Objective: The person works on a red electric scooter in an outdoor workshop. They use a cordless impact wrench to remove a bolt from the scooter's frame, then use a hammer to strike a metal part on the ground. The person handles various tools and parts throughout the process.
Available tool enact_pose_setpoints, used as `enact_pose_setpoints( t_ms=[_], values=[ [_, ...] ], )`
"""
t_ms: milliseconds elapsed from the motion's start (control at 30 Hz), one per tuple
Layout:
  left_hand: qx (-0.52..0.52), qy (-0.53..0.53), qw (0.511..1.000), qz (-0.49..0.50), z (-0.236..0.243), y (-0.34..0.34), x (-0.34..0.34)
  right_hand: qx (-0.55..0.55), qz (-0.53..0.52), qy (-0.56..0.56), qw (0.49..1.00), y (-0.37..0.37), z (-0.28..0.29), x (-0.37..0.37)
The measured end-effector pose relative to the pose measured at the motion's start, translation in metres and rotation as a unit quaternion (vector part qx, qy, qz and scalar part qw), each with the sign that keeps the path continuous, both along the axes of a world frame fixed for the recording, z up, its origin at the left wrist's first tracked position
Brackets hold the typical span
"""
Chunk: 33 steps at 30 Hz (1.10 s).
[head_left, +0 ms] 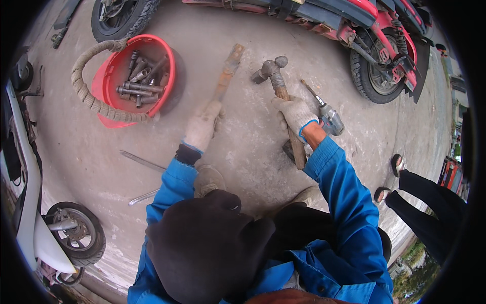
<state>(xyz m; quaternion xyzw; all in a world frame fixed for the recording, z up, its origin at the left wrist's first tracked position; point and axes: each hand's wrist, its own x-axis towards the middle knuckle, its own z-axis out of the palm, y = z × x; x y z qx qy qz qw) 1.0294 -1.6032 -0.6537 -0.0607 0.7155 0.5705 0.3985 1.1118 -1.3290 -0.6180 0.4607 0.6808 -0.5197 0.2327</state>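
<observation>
My left hand (pixel 201 126), in a pale knit glove, grips a rusty flat metal bar (pixel 227 71) that points away from me. My right hand (pixel 296 114), gloved too, is closed on the wooden handle of a ball-peen hammer (pixel 273 71) with a wrapped neck. Just right of that hand lies a cordless power tool (pixel 330 117) with a long bit. A red plastic container (pixel 170 66), shaped like a hard hat with a cord-wrapped handle, holds several metal sockets and tubes (pixel 142 86) to my left. Two long metal bars (pixel 136 158) lie partly behind my left arm.
A red scooter (pixel 349 23) stands ahead, its wheels on the concrete floor (pixel 217 28). A white scooter (pixel 25 197) is at my left. At my right, another person's dark-trousered legs (pixel 425 202) and sandalled feet show. My own shoes (pixel 211 180) are below my hands.
</observation>
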Motion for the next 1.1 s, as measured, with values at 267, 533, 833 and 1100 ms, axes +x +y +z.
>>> enact_pose_setpoints(
  t_ms=[267,533,833,1100],
  values=[
    [-0.02,0.074,0.997,0.006,0.0,0.004,0.011,0.008,0.017,0.011,1.0,-0.003,0.007,0.003],
    [-0.367,0.376,0.804,-0.278,-0.031,0.009,-0.008,0.106,0.079,0.024,0.991,0.004,-0.021,0.01],
    [-0.379,0.327,0.806,-0.316,-0.038,0.012,-0.007,0.221,0.17,0.107,0.955,-0.037,0.021,0.017],
    [-0.349,0.337,0.821,-0.3,-0.042,0.009,-0.003,0.324,0.221,0.4,0.828,-0.043,0.099,-0.009]
  ],
)
